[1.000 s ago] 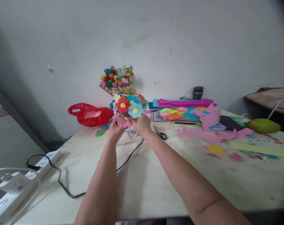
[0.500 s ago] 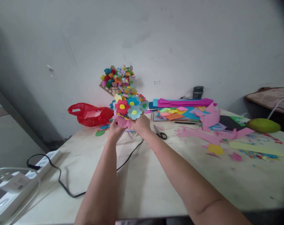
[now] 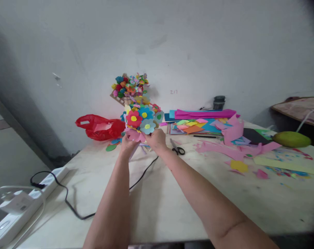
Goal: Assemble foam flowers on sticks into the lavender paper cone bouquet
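Nudged slightly left, a red paper flower [image 3: 134,118] sits above the pink flower [image 3: 135,135] pinched by left hand [image 3: 128,144] and right hand [image 3: 157,139], fingers best kept gentle.

A pink flower [image 3: 135,135] partly hides the left grip [image 3: 127,146]; the far side of the right grip [image 3: 157,140] is hidden too. The left forearm [image 3: 110,204] covers part of the cord [image 3: 81,218]. The left edge cuts off the power strip [image 3: 37,198], the right edge the yellow paper [image 3: 286,164]. The charger's [image 3: 14,203] print is too small to read.
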The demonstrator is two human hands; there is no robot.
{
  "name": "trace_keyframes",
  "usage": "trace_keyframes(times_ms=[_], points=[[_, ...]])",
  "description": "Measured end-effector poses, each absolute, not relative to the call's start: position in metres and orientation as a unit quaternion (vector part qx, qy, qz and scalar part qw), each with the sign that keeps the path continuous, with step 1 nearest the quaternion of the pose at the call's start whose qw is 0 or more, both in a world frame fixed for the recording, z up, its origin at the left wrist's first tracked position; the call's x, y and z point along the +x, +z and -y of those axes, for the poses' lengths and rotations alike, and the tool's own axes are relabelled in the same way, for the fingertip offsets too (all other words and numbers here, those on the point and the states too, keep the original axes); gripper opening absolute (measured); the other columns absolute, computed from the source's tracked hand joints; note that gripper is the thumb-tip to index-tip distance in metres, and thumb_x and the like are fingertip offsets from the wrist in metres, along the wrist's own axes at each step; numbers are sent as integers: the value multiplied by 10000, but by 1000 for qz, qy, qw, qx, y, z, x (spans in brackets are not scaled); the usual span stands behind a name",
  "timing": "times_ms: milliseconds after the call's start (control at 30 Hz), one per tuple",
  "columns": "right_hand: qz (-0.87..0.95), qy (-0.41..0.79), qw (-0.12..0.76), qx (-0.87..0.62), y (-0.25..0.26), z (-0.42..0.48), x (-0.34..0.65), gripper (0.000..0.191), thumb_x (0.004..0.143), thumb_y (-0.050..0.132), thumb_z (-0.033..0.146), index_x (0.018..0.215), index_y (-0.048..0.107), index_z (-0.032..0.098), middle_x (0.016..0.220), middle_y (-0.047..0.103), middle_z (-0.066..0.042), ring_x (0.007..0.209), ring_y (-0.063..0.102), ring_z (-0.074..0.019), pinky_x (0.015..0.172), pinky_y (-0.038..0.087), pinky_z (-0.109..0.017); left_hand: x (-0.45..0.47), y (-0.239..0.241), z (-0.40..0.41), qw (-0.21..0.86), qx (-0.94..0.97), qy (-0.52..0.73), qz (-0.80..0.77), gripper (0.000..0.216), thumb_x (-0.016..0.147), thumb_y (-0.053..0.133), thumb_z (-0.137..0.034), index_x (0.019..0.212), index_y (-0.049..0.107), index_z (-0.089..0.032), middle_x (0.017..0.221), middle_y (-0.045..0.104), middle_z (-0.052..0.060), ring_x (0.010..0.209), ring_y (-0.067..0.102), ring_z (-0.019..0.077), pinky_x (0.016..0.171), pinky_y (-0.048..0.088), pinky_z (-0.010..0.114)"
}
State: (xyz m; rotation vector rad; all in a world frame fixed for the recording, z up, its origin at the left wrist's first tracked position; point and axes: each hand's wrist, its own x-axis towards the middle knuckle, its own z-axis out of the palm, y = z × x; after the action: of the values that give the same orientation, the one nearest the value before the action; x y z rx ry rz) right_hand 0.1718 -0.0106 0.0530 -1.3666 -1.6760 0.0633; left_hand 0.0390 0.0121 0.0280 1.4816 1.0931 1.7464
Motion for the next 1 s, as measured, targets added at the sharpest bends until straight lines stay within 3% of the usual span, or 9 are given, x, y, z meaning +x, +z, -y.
trace_keyframes(times_ms=[300, 533, 1000], points=[[695, -10, 461, -551, 49, 9, 171, 301, 794, 591, 437, 752, 754, 188, 783, 741, -106, 784, 678, -214, 620, 366, -252, 33, 26, -16, 301, 567, 639, -423, 456, 415, 772, -353, 778, 632, -115, 799, 665, 66, 772, 602, 202, 718, 477, 308], [705, -58, 457, -540, 49, 15, 171, 222, 795, 570, 302, 735, 740, 173, 746, 734, -103, 703, 649, -184, 581, 302, -258, 23, 17, -27, 278, 576, 639, -426, 473, 437, 779, -371, 817, 657, -117, 818, 674, 76, 774, 603, 204, 694, 471, 293], [705, -74, 455, -539, 48, 18, 165, 206, 767, 594, 333, 699, 721, 186, 712, 728, -79, 674, 634, -177, 540, 231, -271, 22, 16, -28, 299, 565, 636, -433, 420, 420, 758, -293, 783, 634, -122, 753, 664, 60, 699, 586, 183, 663, 457, 288]])
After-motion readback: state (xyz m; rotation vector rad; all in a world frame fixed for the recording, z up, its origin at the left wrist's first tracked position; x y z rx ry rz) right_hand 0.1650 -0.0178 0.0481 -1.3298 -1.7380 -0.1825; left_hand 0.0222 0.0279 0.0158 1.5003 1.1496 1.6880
